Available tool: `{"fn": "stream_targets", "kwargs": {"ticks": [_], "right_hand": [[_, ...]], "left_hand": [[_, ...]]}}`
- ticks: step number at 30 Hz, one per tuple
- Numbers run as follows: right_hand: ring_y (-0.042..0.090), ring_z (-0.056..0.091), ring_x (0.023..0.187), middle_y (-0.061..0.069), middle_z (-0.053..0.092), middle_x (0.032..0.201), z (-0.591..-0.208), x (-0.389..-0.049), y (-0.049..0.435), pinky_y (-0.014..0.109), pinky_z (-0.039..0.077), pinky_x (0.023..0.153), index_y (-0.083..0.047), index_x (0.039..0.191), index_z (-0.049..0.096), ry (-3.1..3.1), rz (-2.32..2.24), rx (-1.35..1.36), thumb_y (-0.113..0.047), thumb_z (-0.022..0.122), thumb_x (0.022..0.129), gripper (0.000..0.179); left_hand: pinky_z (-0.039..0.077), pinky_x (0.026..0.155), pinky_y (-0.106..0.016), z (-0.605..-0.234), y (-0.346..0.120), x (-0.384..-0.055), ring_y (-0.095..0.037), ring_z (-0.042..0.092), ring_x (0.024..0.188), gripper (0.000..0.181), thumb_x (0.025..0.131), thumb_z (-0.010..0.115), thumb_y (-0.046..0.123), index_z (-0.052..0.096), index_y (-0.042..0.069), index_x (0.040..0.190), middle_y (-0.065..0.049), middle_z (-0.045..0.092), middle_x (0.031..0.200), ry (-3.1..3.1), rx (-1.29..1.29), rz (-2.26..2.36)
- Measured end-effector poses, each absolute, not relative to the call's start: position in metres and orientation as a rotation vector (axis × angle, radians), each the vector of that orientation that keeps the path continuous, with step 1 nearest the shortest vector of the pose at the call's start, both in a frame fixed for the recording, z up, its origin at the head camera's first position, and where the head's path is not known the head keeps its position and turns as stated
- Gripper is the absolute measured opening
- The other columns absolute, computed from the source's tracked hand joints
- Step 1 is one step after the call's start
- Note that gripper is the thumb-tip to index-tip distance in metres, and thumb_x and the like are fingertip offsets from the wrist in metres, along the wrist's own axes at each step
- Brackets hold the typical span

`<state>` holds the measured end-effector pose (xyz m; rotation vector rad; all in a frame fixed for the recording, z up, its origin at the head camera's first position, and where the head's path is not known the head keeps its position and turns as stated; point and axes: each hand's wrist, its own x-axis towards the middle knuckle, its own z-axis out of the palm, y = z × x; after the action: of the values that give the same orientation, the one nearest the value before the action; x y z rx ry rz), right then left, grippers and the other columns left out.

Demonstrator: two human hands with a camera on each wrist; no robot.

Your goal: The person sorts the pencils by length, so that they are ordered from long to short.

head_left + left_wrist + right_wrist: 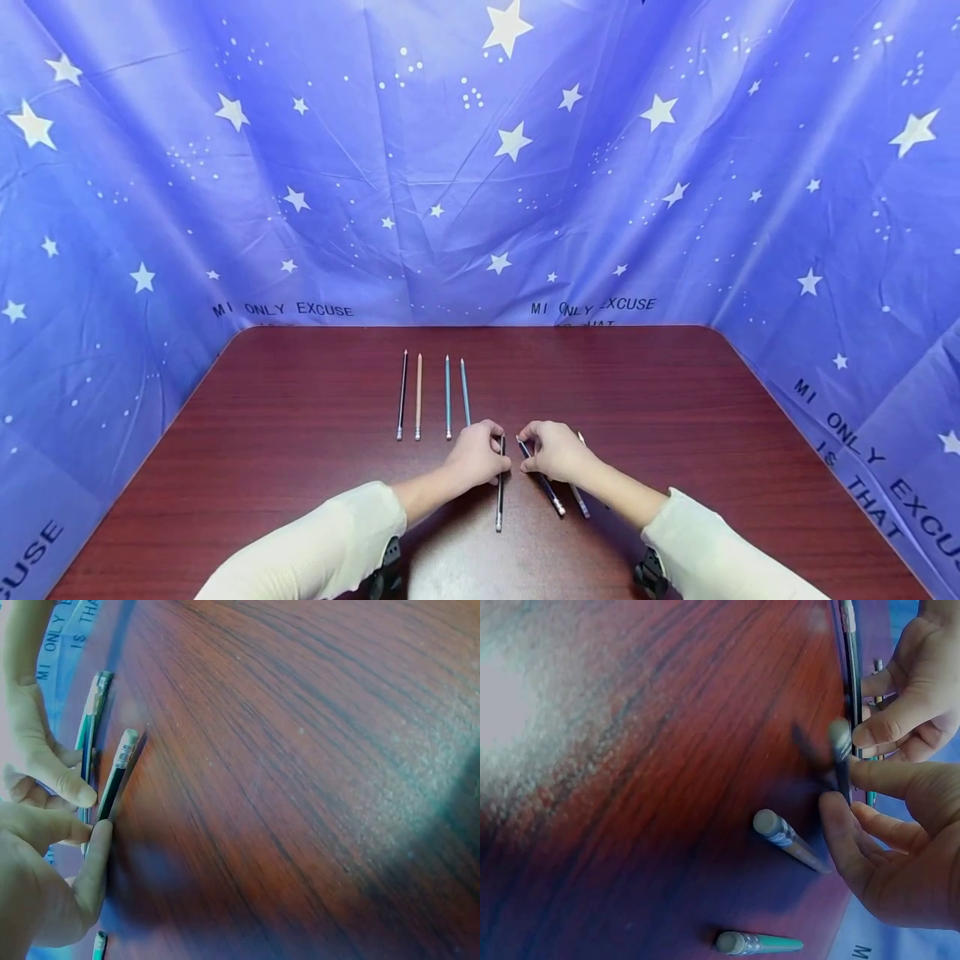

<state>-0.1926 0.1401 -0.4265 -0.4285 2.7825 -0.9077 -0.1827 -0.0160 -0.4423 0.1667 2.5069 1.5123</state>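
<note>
Thumb and fingers of my left hand point(477, 454) pinch a black pencil point(499, 500), its eraser end towards me. In the left wrist view this pencil point(115, 780) stands up at a slant from the fingertips. My right hand point(558, 452) pinches a second dark pencil point(552, 494), slanted with its eraser towards the lower right. The right wrist view shows its eraser end point(840, 739) by the thumb and forefinger. Below the right palm lies a pale pencil point(581, 502), partly hidden. A green pencil point(776, 943) lies further to the side in the right wrist view.
Left of the hands on the dark red wooden table point(262, 467), a row of pencils points away from me: a black pencil point(402, 396), a natural-wood pencil point(418, 396) and two blue pencils point(448, 398). A starry blue curtain point(420, 167) surrounds the table.
</note>
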Motion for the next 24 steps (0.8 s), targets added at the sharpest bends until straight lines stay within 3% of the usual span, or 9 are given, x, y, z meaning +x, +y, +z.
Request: {"fn": "stream_targets", "kwargs": {"ticks": [3,13,24], "right_hand": [[0.009,0.049,0.045,0.002,0.056,0.063,-0.4256,-0.1918,0.1403,0.02,0.045,0.041,-0.001,0.098,0.063,2.748,-0.951,-0.411,-0.001,0.078,0.067,0.035],[0.008,0.047,0.052,-0.002,0.053,0.062,-0.4265,-0.1917,0.1387,0.019,0.04,0.047,-0.003,0.096,0.065,2.761,-0.926,-0.349,0.0,0.075,0.07,0.028],[0.009,0.051,0.048,0.002,0.056,0.064,-0.4193,-0.1959,0.1436,0.024,0.05,0.046,0.007,0.109,0.061,2.555,-1.299,-0.213,0.001,0.066,0.074,0.035]], "left_hand": [[0.054,0.045,-0.024,-0.4427,-0.016,-0.1828,-0.013,0.056,0.052,0.04,0.073,0.065,-0.007,0.052,-0.009,0.112,-0.009,0.054,0.08,2.471,0.134,1.556],[0.055,0.047,-0.025,-0.444,-0.0168,-0.1823,-0.013,0.058,0.054,0.039,0.072,0.063,-0.006,0.055,-0.007,0.111,-0.01,0.057,0.083,2.403,0.064,1.63],[0.058,0.051,-0.034,-0.4437,-0.0219,-0.1803,-0.014,0.057,0.058,0.044,0.07,0.057,-0.008,0.052,-0.008,0.114,-0.008,0.055,0.083,2.206,0.021,1.849]]}}
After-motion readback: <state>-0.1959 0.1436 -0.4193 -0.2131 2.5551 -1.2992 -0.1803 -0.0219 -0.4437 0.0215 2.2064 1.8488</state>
